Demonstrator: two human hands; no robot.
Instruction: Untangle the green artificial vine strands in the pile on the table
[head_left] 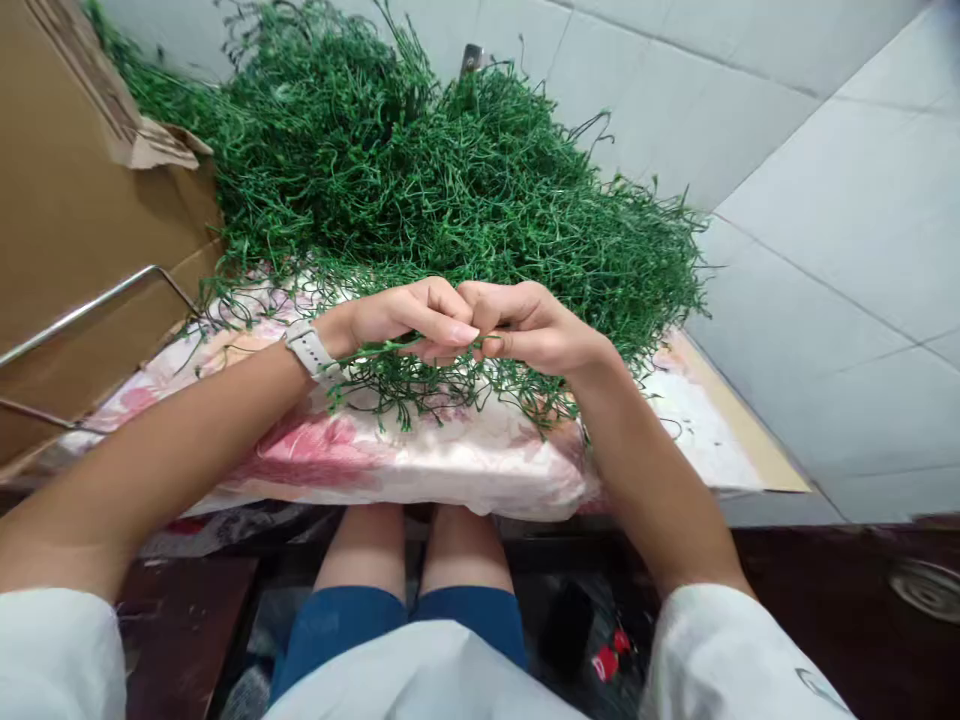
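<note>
A big heap of thin green artificial stems (420, 170) lies on a floral cloth (420, 460) spread in front of me. My left hand (409, 315), with a grey watch on its wrist, and my right hand (529, 325) meet knuckle to knuckle just above the cloth. Both are closed in a pinch on a small green sprig (405, 375) whose strands hang down between and below them. The fingertips touch each other over the sprig.
A brown cardboard box (67, 200) stands at the left with a metal bar (90, 305) in front of it. White floor tiles (840, 250) spread to the right. My knees in blue shorts (405, 610) are below the cloth.
</note>
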